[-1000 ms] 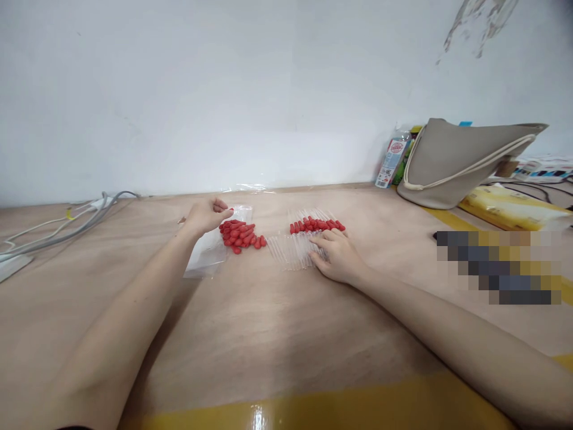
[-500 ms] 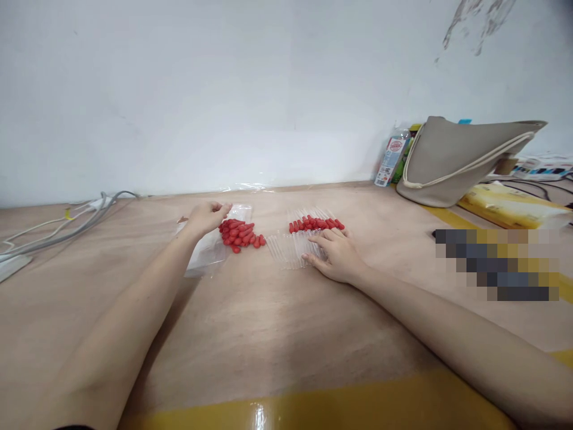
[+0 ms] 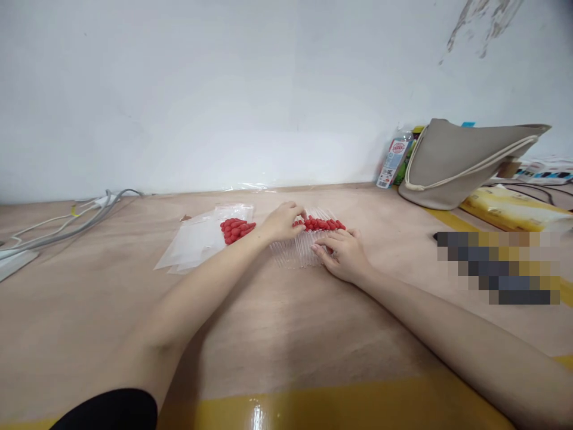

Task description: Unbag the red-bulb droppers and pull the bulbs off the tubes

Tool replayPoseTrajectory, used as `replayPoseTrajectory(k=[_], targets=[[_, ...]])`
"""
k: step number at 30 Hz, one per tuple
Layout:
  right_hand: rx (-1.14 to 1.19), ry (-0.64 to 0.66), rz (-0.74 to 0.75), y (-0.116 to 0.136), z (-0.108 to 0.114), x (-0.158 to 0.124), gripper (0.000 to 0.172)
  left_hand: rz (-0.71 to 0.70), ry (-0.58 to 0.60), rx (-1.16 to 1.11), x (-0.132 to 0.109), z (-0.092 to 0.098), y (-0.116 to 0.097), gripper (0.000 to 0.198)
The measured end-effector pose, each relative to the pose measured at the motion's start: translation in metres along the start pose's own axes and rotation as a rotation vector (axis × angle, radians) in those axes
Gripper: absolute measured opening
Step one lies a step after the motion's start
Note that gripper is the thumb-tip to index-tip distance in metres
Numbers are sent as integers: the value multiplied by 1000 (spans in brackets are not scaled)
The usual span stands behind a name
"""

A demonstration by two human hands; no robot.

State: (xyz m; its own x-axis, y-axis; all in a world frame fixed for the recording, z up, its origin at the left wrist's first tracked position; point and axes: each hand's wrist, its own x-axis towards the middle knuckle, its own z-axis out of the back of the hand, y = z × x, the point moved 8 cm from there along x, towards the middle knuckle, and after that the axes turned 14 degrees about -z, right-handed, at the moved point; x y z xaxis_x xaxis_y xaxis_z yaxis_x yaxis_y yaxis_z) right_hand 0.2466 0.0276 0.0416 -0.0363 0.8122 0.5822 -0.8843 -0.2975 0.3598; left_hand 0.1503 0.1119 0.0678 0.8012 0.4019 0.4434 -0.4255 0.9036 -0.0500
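Observation:
A row of red rubber bulbs (image 3: pixel 326 223) lies across the middle of the table, with thin clear tubes (image 3: pixel 293 249) on its near side and more tubes (image 3: pixel 324 212) beyond it. My left hand (image 3: pixel 284 222) is at the row's left end, its bent fingers closed around a red bulb there. On the right, my right hand (image 3: pixel 344 254) rests at the near tubes, thumb and fingers apart, with no grip on any single tube. A pile of red bulbs (image 3: pixel 235 230) sits left of my left wrist, partly covered by the forearm.
Clear plastic bags (image 3: pixel 190 237) lie flat under and beside the pile. Grey and white cables (image 3: pixel 101 209) run along the left edge. A bottle (image 3: pixel 394 158), a grey bag (image 3: pixel 452 164) and a yellow packet (image 3: pixel 505 208) stand or lie at the right. A white wall rises behind.
My left hand has moved right, from the plastic bags and the pile to the left end of the bulb row. My right hand has barely shifted.

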Motion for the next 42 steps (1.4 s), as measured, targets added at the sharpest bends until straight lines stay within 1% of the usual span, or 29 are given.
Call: replayPoseTrajectory(k=[4, 8, 10, 12, 15, 17, 18, 20, 23, 25, 27, 28, 29, 31, 33, 35, 37, 39, 42], targets=[[2, -4, -19, -2, 1, 1, 29, 18, 40, -45, 11, -16, 8, 24], [2, -14, -13, -2, 0, 2, 32, 28, 51, -75, 15, -23, 14, 14], [11, -17, -9, -2, 0, 1, 32, 43, 24, -75, 14, -21, 15, 9], [24, -19, -12, -3, 0, 1, 31, 63, -16, -64, 9, -15, 16, 9], [44, -19, -21, -2, 1, 1, 30, 84, -136, -14, -8, 3, 12, 12], [65, -13, -36, -1, 3, 2, 30, 36, -215, 55, -24, 17, 0, 14], [82, -2, -51, 0, 3, 3, 31, -16, -235, 102, -33, 22, -10, 16], [133, 58, -88, 3, 2, 5, 37, -156, -228, 205, -50, 27, -36, 19], [245, 244, -138, 9, -11, 6, 48, -410, -205, 351, -72, 25, -80, 16], [336, 389, -149, 15, -22, 2, 50, -547, -224, 414, -83, 23, -104, 12], [421, 504, -158, 21, -31, -4, 48, -619, -243, 416, -89, 22, -116, 11], [445, 532, -168, 22, -33, -6, 46, -627, -247, 400, -90, 22, -117, 11], [446, 532, -183, 22, -33, -7, 43, -614, -252, 387, -91, 23, -115, 12], [365, 457, -194, 19, -26, -7, 34, -527, -276, 426, -91, 26, -103, 18], [225, 338, -152, 20, -14, -5, 24, -412, -310, 545, -93, 33, -87, 26], [116, 264, -69, 24, -6, -4, 18, -351, -293, 645, -94, 36, -77, 30], [65, 237, 6, 29, -2, -5, 16, -373, -237, 667, -94, 33, -74, 27], [33, 221, 60, 32, -2, -7, 16, -419, -180, 647, -94, 29, -78, 22], [-18, 172, 140, 39, -3, -10, 21, -412, -127, 621, -93, 24, -83, 21]])
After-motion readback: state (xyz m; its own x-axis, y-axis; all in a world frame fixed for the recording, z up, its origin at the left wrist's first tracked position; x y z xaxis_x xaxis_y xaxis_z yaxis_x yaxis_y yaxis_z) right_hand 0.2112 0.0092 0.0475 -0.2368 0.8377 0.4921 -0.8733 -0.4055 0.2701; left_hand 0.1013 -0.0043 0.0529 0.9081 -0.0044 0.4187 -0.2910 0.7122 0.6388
